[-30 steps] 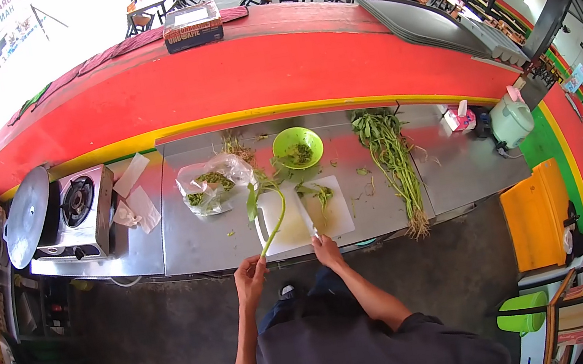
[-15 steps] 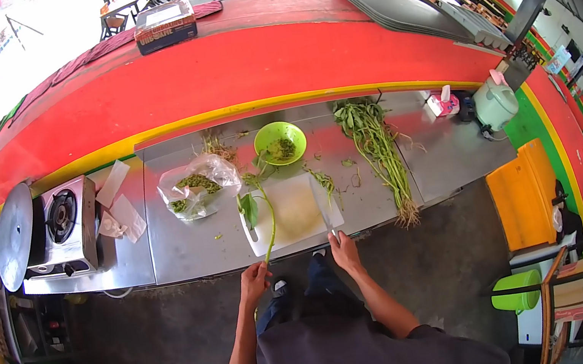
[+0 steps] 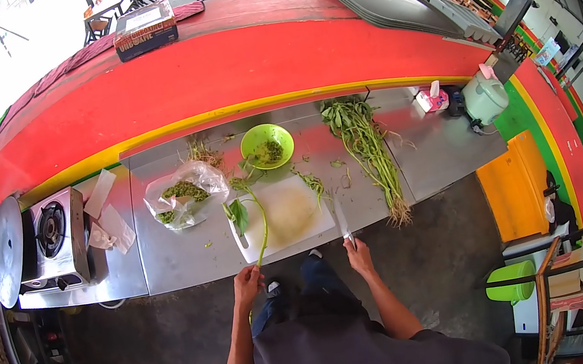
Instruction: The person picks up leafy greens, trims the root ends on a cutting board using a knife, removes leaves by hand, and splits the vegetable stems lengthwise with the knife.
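Note:
My left hand [image 3: 248, 286] is closed on the lower end of a long green leafy stem [image 3: 264, 229], just off the counter's front edge. The stem runs up across the left part of a white cutting board [image 3: 297, 213], with a broad leaf [image 3: 237, 216] hanging near the board's handle slot. In my right hand [image 3: 359, 257] is a knife [image 3: 341, 218], its blade pointing away from me beside the board's right edge. A leafy sprig [image 3: 310, 181] lies at the board's upper right corner. Behind the board stands a green bowl [image 3: 246, 142] holding chopped greens.
Left of the board sits a clear plastic bag [image 3: 214, 188] of greens, then a gas stove [image 3: 77, 252]. To the right lies a bundle of rooted leafy stems [image 3: 375, 164]. A tissue pack [image 3: 432, 100] and a pale green appliance [image 3: 486, 101] stand farther right.
My right hand has moved the knife rightward, from over the board to beside its right edge. My left hand still grips the stem. The whole view has shifted slightly.

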A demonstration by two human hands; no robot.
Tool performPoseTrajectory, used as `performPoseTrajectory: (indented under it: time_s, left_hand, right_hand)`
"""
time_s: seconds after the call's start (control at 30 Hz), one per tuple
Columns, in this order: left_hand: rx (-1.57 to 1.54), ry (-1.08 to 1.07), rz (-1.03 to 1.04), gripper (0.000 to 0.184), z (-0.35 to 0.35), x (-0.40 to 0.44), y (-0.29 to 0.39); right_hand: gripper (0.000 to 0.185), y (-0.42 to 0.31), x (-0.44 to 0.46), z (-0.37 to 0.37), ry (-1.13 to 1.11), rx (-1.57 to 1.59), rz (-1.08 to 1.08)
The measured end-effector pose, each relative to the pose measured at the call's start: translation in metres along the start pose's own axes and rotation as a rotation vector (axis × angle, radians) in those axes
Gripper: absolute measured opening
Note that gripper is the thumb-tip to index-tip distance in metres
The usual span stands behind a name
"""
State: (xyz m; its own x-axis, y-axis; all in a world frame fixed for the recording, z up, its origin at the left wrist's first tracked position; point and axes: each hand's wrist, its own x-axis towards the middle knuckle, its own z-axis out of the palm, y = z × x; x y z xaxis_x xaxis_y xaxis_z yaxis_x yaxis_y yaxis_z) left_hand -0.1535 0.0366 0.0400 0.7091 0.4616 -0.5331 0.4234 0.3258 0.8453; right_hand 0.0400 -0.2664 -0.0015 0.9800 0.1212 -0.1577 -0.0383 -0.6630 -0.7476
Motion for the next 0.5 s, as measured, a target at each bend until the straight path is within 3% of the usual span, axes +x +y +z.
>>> performPoseTrajectory:
  time_s: [0.03, 0.07, 0.17, 0.4, 0.47, 0.5]
  left_hand:
    - [0.003, 0.003, -0.001, 0.030, 0.000, 0.002, 0.000]
    - [0.004, -0.001, -0.004, 0.030, 0.000, 0.003, 0.000]
    - [0.009, 0.008, -0.011, 0.030, 0.002, 0.008, 0.006]
    - [0.026, 0.010, -0.015, 0.030, 0.013, 0.015, 0.011]
    - [0.031, 0.016, -0.022, 0.030, 0.016, 0.017, 0.011]
    - [0.032, 0.010, -0.005, 0.030, 0.017, 0.019, 0.010]
  right_hand:
    - [0.043, 0.001, -0.001, -0.002, 0.017, -0.104, -0.167]
    - [0.043, 0.002, -0.001, -0.004, 0.019, -0.105, -0.163]
    - [0.045, -0.015, 0.007, -0.015, -0.099, -0.164, -0.019]
    - [0.044, -0.015, 0.063, -0.039, 0.061, -0.292, 0.076]
    - [0.044, -0.015, 0.073, -0.040, 0.243, -0.179, 0.052]
    - [0.043, -0.018, 0.073, -0.045, 0.180, -0.143, 0.059]
